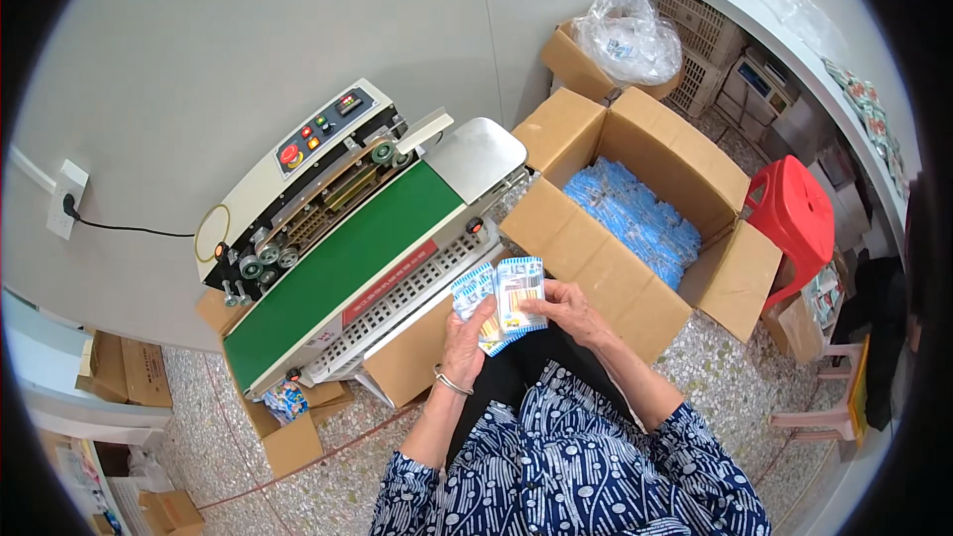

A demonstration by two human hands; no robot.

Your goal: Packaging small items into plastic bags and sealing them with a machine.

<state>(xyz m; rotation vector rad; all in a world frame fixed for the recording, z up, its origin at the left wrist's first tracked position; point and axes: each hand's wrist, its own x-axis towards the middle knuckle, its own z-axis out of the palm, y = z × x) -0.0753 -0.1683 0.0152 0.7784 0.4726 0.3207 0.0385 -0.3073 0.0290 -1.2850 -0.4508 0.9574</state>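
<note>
Above my lap, my left hand [467,339] grips a small stack of blue-and-white printed packets [475,288], thumb on top. My right hand [573,312] pinches another flat packet [520,288] of the same kind by its right side, overlapping the stack. Just beyond my hands to the left stands a band sealing machine [328,159] with a green conveyor belt [347,258] and a metal end plate [481,161]. Ahead to the right is an open cardboard box [606,268] partly filled with blue packets [635,218].
A red plastic stool [799,213] stands right of the box. Behind it, a carton holds a clear plastic bag [627,35]. Under the conveyor's low end sits another carton [293,445] with packets. A power cord [129,228] runs to the wall; a shelf [774,20] lines the right.
</note>
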